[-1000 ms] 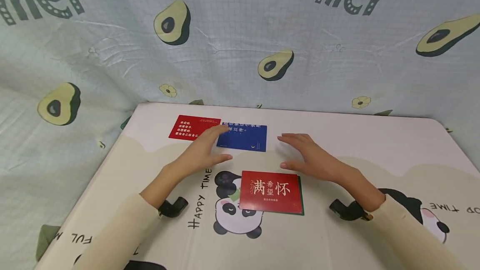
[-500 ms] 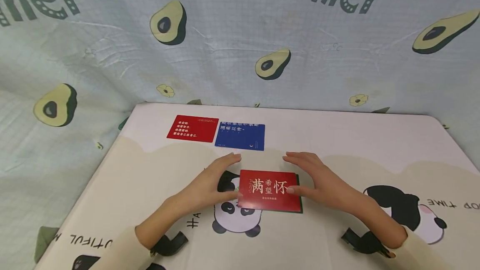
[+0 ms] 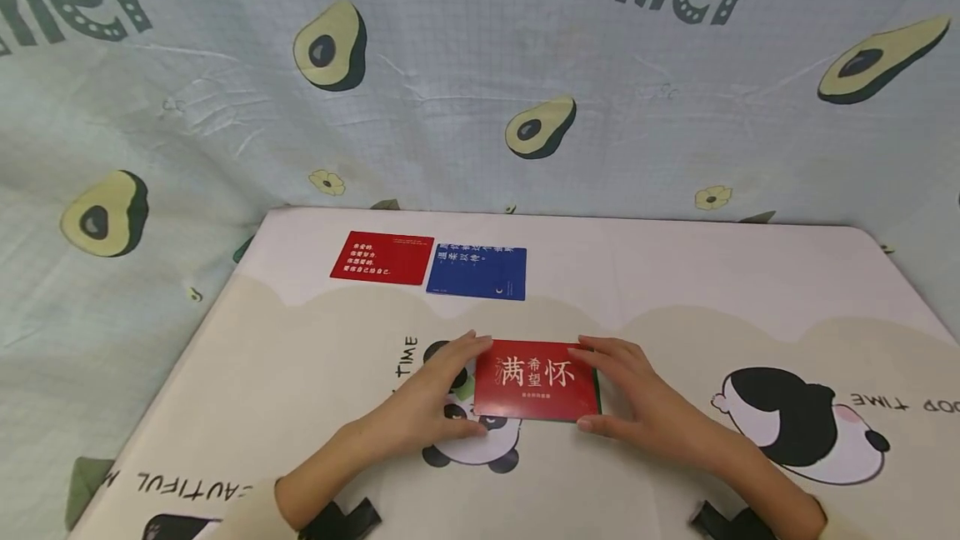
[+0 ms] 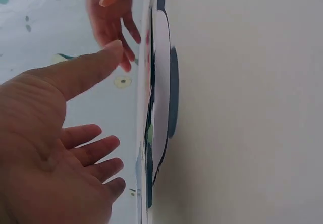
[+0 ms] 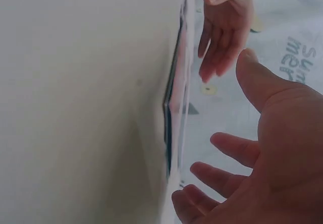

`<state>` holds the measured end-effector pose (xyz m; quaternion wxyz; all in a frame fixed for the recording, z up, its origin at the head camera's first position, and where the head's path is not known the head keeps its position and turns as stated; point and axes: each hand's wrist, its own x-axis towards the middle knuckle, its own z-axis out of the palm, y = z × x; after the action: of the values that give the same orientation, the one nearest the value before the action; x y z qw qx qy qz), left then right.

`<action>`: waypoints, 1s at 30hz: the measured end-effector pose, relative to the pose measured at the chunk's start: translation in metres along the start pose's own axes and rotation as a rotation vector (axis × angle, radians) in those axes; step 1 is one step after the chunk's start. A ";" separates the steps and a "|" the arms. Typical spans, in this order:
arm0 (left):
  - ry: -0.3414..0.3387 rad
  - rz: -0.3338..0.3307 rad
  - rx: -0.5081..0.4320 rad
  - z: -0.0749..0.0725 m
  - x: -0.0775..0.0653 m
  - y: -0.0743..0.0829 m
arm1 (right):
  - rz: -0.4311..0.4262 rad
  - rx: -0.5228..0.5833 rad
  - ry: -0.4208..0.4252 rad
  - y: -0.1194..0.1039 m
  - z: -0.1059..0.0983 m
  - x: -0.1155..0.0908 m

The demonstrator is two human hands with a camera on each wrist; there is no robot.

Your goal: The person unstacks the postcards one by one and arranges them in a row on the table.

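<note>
A red card with white lettering point(image 3: 536, 394) lies face up at the middle of the table, with a thin green edge showing beneath its right side. My left hand point(image 3: 420, 407) is at its left end, thumb and fingers spread apart. At the right end my right hand point(image 3: 645, 398) is in a similar pose, its fingertips overlapping the card's edge in the head view. Both wrist views show the left hand point(image 4: 45, 118) and right hand point(image 5: 272, 133) with relaxed fingers, holding nothing and seemingly just above the tabletop.
Farther back on the table point(image 3: 675, 273) lie another red card point(image 3: 382, 258) and a blue card point(image 3: 477, 273), side by side. A curtain printed with avocados point(image 3: 330, 48) hangs behind the table's far edge. The table cover carries panda drawings.
Both hands have come back from near the far cards toward me, and now flank the nearer red card. The cards stay in place on the table.
</note>
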<state>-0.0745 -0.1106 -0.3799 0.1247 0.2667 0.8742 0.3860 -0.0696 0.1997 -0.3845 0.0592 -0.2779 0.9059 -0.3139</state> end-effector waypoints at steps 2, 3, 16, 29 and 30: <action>0.002 -0.008 -0.015 0.002 -0.001 -0.002 | -0.013 -0.002 0.006 0.001 0.003 -0.001; 0.004 -0.005 -0.019 0.003 -0.001 -0.003 | -0.019 -0.005 0.011 0.002 0.004 -0.002; 0.033 0.010 -0.030 0.008 0.006 -0.022 | 0.025 -0.028 0.012 0.006 0.014 0.000; 0.042 0.022 0.005 0.010 0.011 -0.023 | 0.031 -0.084 0.037 0.007 0.015 0.000; 0.044 0.020 0.005 0.010 0.011 -0.023 | 0.023 -0.087 0.043 0.007 0.015 0.000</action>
<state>-0.0877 -0.1118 -0.4038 0.1009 0.2674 0.8750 0.3908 -0.0687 0.1961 -0.4003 0.0313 -0.2631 0.9229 -0.2794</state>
